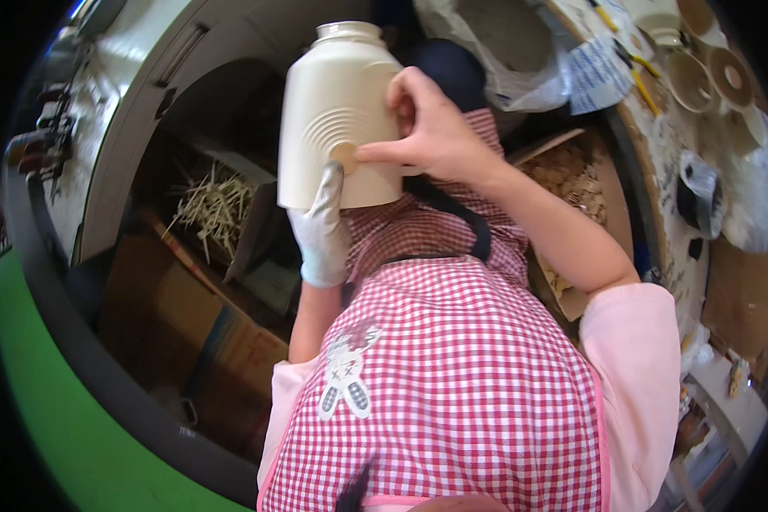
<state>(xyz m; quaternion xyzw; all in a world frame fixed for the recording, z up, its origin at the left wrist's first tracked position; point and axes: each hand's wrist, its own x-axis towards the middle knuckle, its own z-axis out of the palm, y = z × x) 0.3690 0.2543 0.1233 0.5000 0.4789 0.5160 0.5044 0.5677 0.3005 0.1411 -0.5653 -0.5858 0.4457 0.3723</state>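
Note:
Upright in front of me is a cream-coloured jug-like shell (316,94) with a narrow neck on top. Raised curved ridges on its front surround a small round tan disc (346,157). My left hand (322,230), in a pale glove, grips the lower part of the shell. Its thumb lies up against the disc, and its other fingers are hidden behind. My bare right hand (427,128) is closed about the shell's right side, fingers curled at the upper edge. The tip of its thumb presses on the disc's right side.
Thin pale sticks fill a box (213,205) at lower left. At right, an open carton (572,183) holds many small tan pieces. The cluttered bench (657,136) carries yellow-handled pliers (644,85), cream cylindrical parts (691,81) and plastic bags. A metal-edged worktop (115,128) stands at left.

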